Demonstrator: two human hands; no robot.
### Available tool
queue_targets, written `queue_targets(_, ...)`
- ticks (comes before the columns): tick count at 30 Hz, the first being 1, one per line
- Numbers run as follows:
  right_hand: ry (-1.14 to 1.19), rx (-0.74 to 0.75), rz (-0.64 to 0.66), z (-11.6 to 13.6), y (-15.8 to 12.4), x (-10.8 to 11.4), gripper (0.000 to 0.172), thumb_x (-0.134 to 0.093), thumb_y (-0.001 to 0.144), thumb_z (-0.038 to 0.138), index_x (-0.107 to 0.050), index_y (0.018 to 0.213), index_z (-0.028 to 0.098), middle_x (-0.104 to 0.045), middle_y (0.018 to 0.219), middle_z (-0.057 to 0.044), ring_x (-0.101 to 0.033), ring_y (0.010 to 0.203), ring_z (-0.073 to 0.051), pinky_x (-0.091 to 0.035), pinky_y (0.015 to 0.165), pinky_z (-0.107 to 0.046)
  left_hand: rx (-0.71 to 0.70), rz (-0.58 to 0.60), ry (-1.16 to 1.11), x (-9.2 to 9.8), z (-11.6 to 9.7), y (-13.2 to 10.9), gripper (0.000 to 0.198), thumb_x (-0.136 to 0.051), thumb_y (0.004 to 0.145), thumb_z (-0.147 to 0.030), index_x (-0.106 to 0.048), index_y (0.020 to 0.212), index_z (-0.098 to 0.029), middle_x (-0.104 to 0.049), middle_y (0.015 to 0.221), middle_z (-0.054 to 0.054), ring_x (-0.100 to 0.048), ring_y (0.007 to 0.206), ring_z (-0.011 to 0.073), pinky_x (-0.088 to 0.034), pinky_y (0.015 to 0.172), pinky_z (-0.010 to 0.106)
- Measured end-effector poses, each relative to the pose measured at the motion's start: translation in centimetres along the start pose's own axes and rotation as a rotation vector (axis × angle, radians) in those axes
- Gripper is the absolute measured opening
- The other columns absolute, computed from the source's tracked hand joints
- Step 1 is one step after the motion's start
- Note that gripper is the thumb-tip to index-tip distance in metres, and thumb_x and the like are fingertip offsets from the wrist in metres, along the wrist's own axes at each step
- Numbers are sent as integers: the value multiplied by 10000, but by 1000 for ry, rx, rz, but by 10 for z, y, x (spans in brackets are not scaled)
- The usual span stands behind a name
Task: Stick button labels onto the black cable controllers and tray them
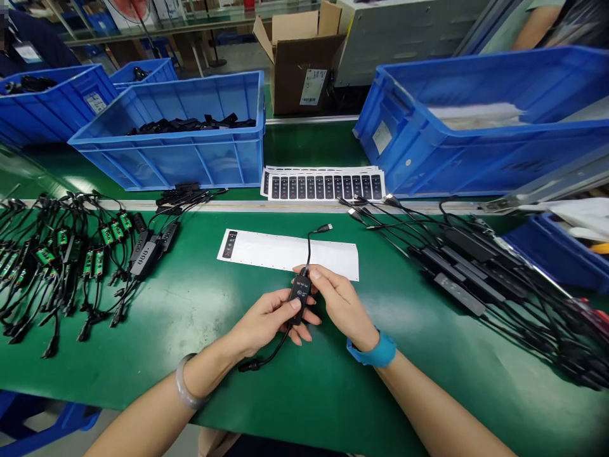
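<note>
A black inline cable controller [301, 291] with printed symbols on its face sits in my left hand [272, 317], the thumb pressed on its lower part. My right hand [339, 298] pinches the upper end, where the cable leaves the case. The upper cable ends in a USB plug [325, 228]; the lower one ends in a round black connector [250, 365]. Just beyond my hands lies a white label sheet [276, 251] with one black label [230, 244] at its left end. Part of the sheet is hidden behind the controller and my fingers.
Cables with bare green circuit boards [45, 256] lie at left, beside several cased controllers [145, 259]. Finished-looking black controllers [459, 295] are piled at right. Full label sheets [326, 186] lie at the back between blue bins [190, 158] [476, 158]. A cardboard box [295, 76] stands behind.
</note>
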State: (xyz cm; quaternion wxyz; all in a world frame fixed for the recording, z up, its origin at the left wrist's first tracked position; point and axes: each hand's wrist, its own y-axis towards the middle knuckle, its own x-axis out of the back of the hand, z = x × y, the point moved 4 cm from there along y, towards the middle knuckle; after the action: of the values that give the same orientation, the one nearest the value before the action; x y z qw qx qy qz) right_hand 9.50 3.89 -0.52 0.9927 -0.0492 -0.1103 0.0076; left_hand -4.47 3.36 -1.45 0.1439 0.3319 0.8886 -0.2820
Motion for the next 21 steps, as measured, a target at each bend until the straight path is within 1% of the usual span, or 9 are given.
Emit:
queue_targets(3, -41, 49, 17, 1, -4, -4, 404, -522, 864, 352, -593, 1221, 177, -702, 897, -54, -642, 815, -196, -503, 760, -325, -85, -53, 66, 1, 0, 2, 438, -622, 846, -562, -590, 913, -130, -679, 770, 60, -608, 567, 112, -475, 517, 216)
queue_targets(5, -84, 72, -13, 2, -7, -8, 414, -546, 843, 309, -580, 1232, 173, -702, 862, -52, -656, 811, -201, -513, 738, -320, -121, -73, 119, 0, 2, 3, 435, -593, 860, -573, -570, 870, -139, -634, 700, 21, -571, 530, 98, -458, 497, 209)
queue_targets(9, -108, 60, -32, 1, -7, -15, 392, -520, 869, 294, -584, 1236, 172, -691, 824, -43, -659, 703, -177, -511, 587, -269, -114, -73, 167, -1, 6, 7, 477, -565, 863, -598, -571, 977, -135, -633, 745, 27, -598, 546, 114, -491, 514, 228)
queue_targets(11, -110, 54, -14, 0, -2, -7, 436, -511, 880, 319, -563, 1286, 170, -694, 842, -43, -648, 669, -168, -511, 554, -261, -128, -57, 282, 1, 2, 7, 497, -500, 901, -591, -584, 1064, -129, -671, 845, 69, -650, 626, 151, -530, 569, 265)
queue_targets(14, -249, 84, -98, 1, 4, 41, 485, -455, 902, 360, -530, 1339, 163, -703, 995, -90, -666, 812, -214, -546, 691, -324, -301, -153, 776, 13, -16, 4, 450, -461, 947, -520, -612, 1165, -157, -714, 991, 106, -688, 864, 232, -557, 783, 373)
queue_targets(16, -513, 90, -278, 5, 3, 90, 507, -435, 898, 347, -523, 1351, 136, -667, 1139, -166, -646, 984, -298, -515, 833, -431, -446, -270, 1141, 22, -28, 1, 429, -531, 928, -480, -601, 1235, -189, -684, 1183, 132, -618, 1127, 298, -464, 997, 481)
queue_targets(18, -862, 28, -517, 12, 0, 134, 556, -486, 862, 313, -513, 1346, 42, -631, 1130, -285, -609, 1036, -413, -461, 854, -544, -500, -316, 1374, 28, -30, 1, 496, -604, 891, -467, -559, 1302, -192, -539, 1405, 173, -441, 1347, 347, -319, 1115, 560)
queue_targets(20, -1086, 60, -670, 24, 4, 151, 595, -540, 845, 317, -502, 1345, -4, -568, 1181, -357, -543, 1108, -489, -421, 859, -595, -481, -283, 1497, 30, -24, 4, 588, -641, 864, -471, -511, 1354, -172, -397, 1506, 214, -296, 1429, 371, -248, 1142, 591)
queue_targets(21, -1114, 126, -657, 29, 9, 145, 582, -547, 845, 314, -515, 1328, -8, -565, 1181, -357, -534, 1117, -488, -420, 865, -589, -473, -261, 1530, 29, -20, 5, 621, -649, 856, -478, -494, 1368, -164, -364, 1519, 231, -264, 1439, 379, -244, 1141, 597)
